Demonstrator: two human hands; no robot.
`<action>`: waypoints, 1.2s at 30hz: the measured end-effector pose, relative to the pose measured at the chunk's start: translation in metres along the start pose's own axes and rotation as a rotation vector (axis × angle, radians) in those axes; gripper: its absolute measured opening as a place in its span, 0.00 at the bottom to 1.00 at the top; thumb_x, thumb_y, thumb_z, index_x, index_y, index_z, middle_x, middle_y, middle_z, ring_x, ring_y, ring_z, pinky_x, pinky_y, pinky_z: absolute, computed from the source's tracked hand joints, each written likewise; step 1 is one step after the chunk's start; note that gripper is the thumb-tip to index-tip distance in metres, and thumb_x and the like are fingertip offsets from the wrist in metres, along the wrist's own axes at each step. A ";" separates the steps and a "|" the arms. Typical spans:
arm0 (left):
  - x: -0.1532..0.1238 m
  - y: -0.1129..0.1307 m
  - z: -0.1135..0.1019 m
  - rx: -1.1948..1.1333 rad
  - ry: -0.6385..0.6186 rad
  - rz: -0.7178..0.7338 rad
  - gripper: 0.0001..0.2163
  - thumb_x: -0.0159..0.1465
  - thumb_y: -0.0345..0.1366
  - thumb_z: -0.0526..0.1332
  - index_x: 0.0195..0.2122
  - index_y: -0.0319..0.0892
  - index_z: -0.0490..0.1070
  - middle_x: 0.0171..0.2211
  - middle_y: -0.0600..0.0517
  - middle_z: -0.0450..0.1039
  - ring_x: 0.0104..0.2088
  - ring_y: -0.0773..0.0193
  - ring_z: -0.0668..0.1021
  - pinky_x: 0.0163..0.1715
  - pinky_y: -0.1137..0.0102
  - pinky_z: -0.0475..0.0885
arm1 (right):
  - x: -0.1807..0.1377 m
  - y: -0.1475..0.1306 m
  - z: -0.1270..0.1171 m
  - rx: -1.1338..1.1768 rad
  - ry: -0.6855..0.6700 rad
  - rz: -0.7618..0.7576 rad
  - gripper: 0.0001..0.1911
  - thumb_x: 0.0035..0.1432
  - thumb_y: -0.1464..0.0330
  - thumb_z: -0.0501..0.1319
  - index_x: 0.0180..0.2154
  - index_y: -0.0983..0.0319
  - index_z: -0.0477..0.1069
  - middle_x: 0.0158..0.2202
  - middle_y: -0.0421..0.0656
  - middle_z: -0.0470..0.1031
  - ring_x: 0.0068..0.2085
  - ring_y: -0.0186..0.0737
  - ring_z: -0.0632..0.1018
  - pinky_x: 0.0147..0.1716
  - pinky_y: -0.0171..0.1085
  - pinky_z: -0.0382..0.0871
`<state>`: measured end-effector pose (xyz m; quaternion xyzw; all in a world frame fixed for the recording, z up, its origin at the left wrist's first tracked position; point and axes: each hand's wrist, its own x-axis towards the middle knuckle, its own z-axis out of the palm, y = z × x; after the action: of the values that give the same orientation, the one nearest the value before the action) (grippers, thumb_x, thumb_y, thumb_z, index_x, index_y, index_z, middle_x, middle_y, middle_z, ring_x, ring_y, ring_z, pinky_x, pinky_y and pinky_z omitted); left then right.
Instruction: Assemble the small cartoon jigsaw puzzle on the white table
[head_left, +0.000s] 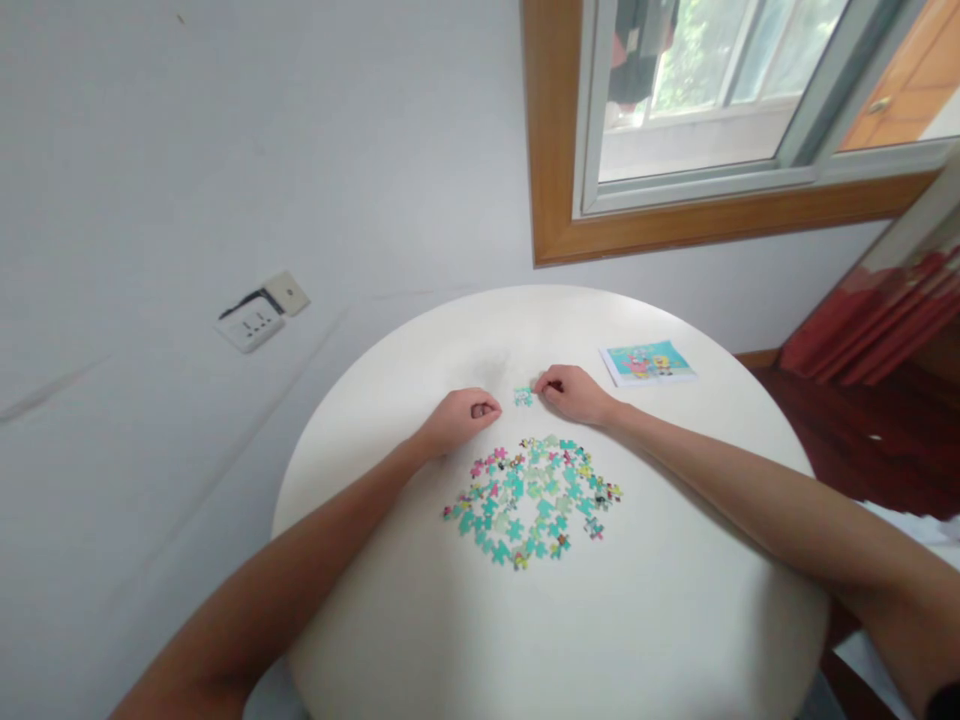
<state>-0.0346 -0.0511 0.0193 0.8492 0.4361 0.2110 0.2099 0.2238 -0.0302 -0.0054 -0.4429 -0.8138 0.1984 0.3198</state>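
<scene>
A small patch of joined jigsaw pieces (523,397) in teal and white lies on the round white table between my two hands. My right hand (571,394) rests just right of it, fingers curled, fingertips at or very close to its right edge. Whatever those fingertips may hold is too small to see. On the left side, my left hand (459,420) is closed with thumb and forefinger together, a little apart from the patch, and nothing shows in it. Nearer to me spreads a heap of loose jigsaw pieces (544,508), mostly teal and pale green, some pink and yellow.
A picture sheet (649,363) with cartoon figures lies right of my right hand on the white table (570,630). Behind the table are a wall with a socket (251,322) and a wood-framed window (559,235). A red curtain (862,310) hangs at the right.
</scene>
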 end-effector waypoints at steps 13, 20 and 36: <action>0.000 -0.004 0.001 -0.009 -0.034 0.014 0.08 0.61 0.35 0.60 0.37 0.41 0.78 0.33 0.52 0.75 0.32 0.66 0.74 0.35 0.71 0.68 | -0.001 0.002 0.001 0.009 -0.003 0.012 0.13 0.55 0.76 0.57 0.36 0.62 0.80 0.36 0.44 0.80 0.35 0.37 0.76 0.39 0.35 0.67; 0.000 -0.004 0.000 0.005 -0.074 0.063 0.09 0.60 0.35 0.62 0.40 0.41 0.77 0.34 0.52 0.74 0.32 0.65 0.73 0.37 0.70 0.68 | -0.001 0.002 0.001 0.005 0.000 0.008 0.13 0.55 0.76 0.57 0.36 0.62 0.80 0.36 0.44 0.80 0.34 0.37 0.76 0.39 0.35 0.67; -0.004 -0.002 -0.007 0.008 -0.154 0.095 0.12 0.61 0.39 0.63 0.44 0.42 0.75 0.38 0.50 0.72 0.36 0.64 0.74 0.41 0.68 0.69 | -0.001 0.002 -0.001 0.001 -0.008 -0.001 0.13 0.55 0.77 0.57 0.36 0.62 0.80 0.36 0.44 0.80 0.35 0.37 0.76 0.39 0.35 0.67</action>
<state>-0.0419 -0.0521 0.0235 0.8834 0.3790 0.1531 0.2290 0.2254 -0.0300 -0.0061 -0.4417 -0.8151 0.2002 0.3168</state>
